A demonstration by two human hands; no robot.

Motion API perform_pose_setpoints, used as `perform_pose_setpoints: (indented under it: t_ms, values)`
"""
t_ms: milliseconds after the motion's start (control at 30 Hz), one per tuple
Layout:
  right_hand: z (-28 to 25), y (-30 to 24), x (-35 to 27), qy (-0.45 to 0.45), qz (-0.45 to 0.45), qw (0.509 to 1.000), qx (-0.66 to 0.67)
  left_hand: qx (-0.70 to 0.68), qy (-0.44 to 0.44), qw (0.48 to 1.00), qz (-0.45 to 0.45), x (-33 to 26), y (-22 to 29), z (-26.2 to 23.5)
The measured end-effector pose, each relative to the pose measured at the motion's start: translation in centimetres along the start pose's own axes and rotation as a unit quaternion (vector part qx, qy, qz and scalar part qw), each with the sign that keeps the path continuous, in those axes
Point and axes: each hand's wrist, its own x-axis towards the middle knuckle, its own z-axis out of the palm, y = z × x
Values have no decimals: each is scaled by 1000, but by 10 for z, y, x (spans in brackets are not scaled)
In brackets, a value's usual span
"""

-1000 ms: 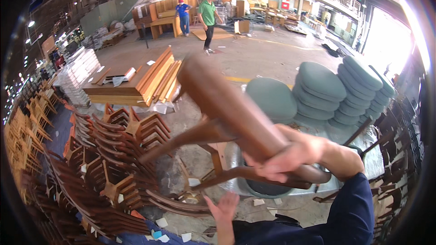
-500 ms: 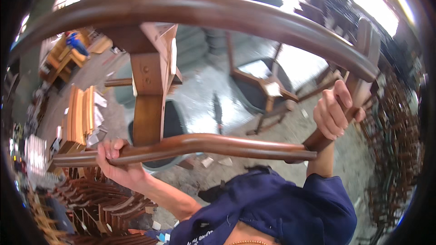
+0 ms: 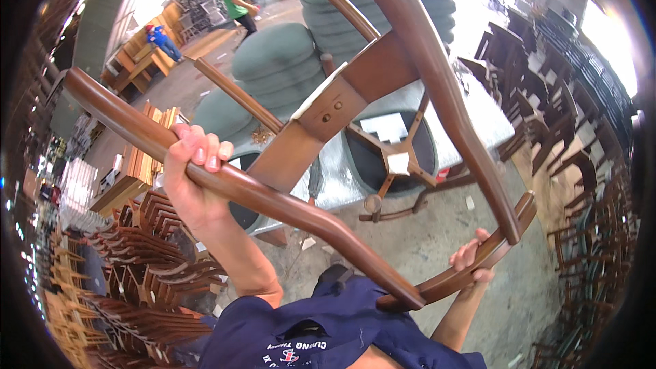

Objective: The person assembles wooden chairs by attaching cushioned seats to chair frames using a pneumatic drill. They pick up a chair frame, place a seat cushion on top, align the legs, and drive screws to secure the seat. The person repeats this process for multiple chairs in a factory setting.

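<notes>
Both my hands hold up a dark brown wooden chair frame [image 3: 287,213], which slants across the view with its left end farther away. My left hand [image 3: 195,178] is wrapped round its near curved rail. At the lower right my right hand [image 3: 471,260] grips the curved crosspiece [image 3: 492,251] joining the ends of the two long rails. A wide board [image 3: 331,113] with two round holes or bolt heads bridges the rails. Two straight legs [image 3: 239,92] stick out beyond the board. Below the frame, an upturned chair [image 3: 393,140] with a black seat underside lies on a covered table.
Stacked grey-green cushions [image 3: 273,61] stand on the table [image 3: 482,119] ahead. Stacked brown chair parts [image 3: 143,246] fill the lower left. Rows of dark chairs [image 3: 594,219] line the right. Beyond the table are a person in green [image 3: 234,1] and one in blue [image 3: 162,41].
The chair frame has swung clockwise: its left end has moved farther off, its right end nearer to me. My left hand has risen with it, and my right hand has come down closer.
</notes>
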Motion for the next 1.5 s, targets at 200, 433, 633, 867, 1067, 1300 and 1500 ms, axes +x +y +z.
perform_pose_setpoints:
  t_ms: [200,433,633,867,1067,1300,1500]
  values:
    - [12,26,48,-73,289,942,-154,79,-63,992,75,6,77,14]
    - [90,187,14,161,632,757,42,211,-183,955,97,-31,188,-5]
    - [138,326,-5,331,623,630,325,333,-155,927,82,-72,243,-94]
    - [190,520,-46,493,614,594,167,405,159,890,136,-55,260,-216]
    - [183,641,-81,528,574,607,149,295,163,941,34,-33,257,-393]
    - [84,754,-109,545,454,697,105,314,138,935,-86,-15,195,-528]
    - [131,714,10,506,438,743,-26,271,159,936,-159,-104,169,-604]
